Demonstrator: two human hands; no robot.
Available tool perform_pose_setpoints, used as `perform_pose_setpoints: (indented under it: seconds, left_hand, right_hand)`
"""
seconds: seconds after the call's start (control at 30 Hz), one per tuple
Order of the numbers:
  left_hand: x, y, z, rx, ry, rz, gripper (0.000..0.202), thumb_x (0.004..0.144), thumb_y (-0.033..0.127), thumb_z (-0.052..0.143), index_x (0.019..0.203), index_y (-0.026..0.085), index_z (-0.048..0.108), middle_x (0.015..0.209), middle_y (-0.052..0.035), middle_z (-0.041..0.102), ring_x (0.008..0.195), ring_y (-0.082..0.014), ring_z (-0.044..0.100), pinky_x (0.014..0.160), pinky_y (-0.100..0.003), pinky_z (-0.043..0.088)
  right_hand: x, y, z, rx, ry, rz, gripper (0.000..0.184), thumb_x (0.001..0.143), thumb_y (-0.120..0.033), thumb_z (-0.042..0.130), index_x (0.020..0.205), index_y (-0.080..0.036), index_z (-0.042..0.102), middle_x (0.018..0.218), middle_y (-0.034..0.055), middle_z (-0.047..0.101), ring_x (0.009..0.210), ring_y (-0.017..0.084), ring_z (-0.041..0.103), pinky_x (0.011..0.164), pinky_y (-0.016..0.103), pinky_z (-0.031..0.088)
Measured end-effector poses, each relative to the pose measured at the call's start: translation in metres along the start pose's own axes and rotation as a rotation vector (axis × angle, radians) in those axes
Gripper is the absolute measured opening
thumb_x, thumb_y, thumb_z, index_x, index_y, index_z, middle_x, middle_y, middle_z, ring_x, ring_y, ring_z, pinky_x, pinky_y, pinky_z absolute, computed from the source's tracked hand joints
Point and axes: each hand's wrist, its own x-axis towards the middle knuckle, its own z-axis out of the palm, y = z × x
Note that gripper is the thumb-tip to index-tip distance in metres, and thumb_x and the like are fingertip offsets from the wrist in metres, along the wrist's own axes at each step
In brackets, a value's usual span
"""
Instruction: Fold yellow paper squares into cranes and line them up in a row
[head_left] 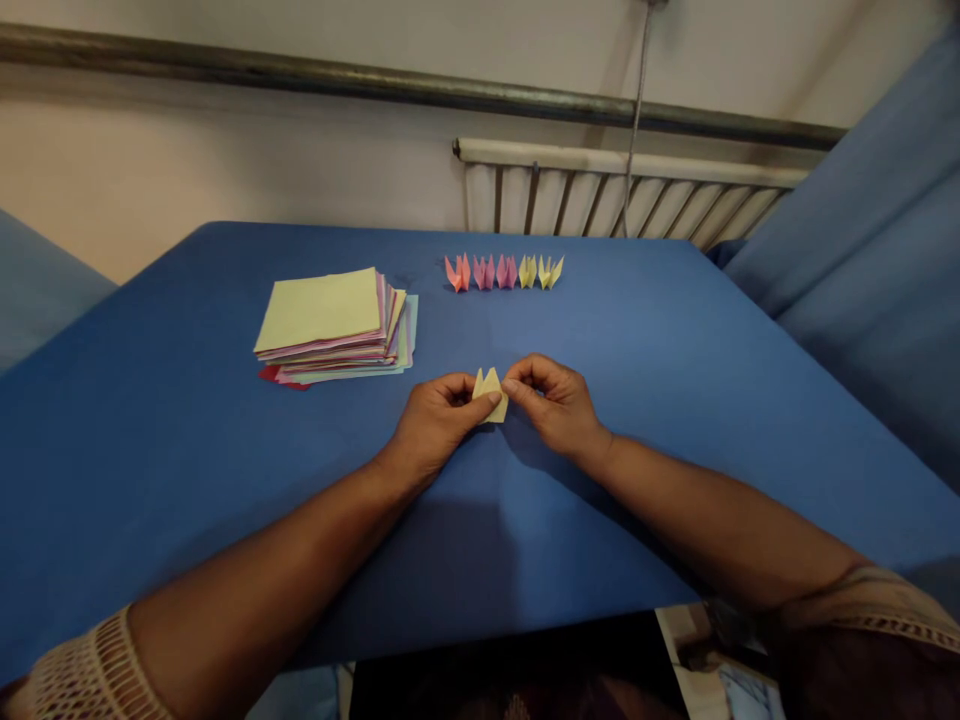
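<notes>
A small folded yellow paper piece (pixel 489 392) with two upright points sits between my hands over the blue table (pixel 187 430). My left hand (pixel 439 418) pinches its left side with thumb and fingers closed. My right hand (pixel 555 400) pinches its right side the same way. Both forearms rest across the table's near half.
A stack of coloured square paper sheets (pixel 334 322), yellow on top, lies at the left behind my hands. A row of finished folded pieces (pixel 502 272), orange, pink and yellow, stands farther back. A white radiator (pixel 622 195) and a metal rail (pixel 375 85) run along the wall.
</notes>
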Motion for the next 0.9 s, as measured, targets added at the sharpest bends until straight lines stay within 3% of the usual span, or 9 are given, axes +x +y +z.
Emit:
perform_pose_setpoints:
  seconds: [0.2,0.33,0.53,0.9]
  left_hand:
    - [0.004,-0.007,-0.003,-0.126,-0.05,-0.059,0.026,0.068,0.036,0.081,0.08,0.015,0.071,0.074,-0.0007,0.067,0.065,-0.0112,0.056,0.065,-0.025,0.042]
    - [0.007,-0.01,-0.005,-0.153,-0.048,-0.079,0.025,0.069,0.035,0.08,0.081,0.015,0.071,0.072,-0.0004,0.066,0.065,-0.0119,0.058,0.065,-0.025,0.042]
    - [0.005,-0.008,-0.003,-0.153,-0.057,-0.09,0.025,0.067,0.035,0.082,0.079,0.015,0.072,0.071,-0.0002,0.066,0.062,-0.0102,0.055,0.061,-0.024,0.04]
    - [0.007,-0.009,-0.002,-0.15,-0.072,-0.082,0.028,0.067,0.038,0.082,0.078,0.015,0.07,0.072,-0.0015,0.066,0.062,-0.0109,0.056,0.062,-0.024,0.042]
  right_hand:
    - [0.004,0.001,0.0,0.133,-0.065,0.164,0.025,0.083,-0.045,0.063,0.077,-0.02,0.061,0.067,-0.0023,0.056,0.062,0.012,0.051,0.063,0.028,0.043]
    - [0.005,0.002,0.0,0.199,-0.079,0.19,0.038,0.086,-0.057,0.055,0.086,-0.02,0.064,0.073,0.0,0.061,0.063,0.012,0.055,0.064,0.029,0.045]
    - [0.005,0.003,0.002,0.172,-0.057,0.185,0.03,0.074,-0.049,0.071,0.074,-0.021,0.06,0.064,-0.003,0.057,0.06,0.011,0.051,0.06,0.027,0.044]
    - [0.007,0.005,0.001,0.173,-0.042,0.193,0.023,0.077,-0.042,0.066,0.07,-0.021,0.058,0.059,-0.0045,0.053,0.057,0.01,0.047,0.058,0.027,0.041]
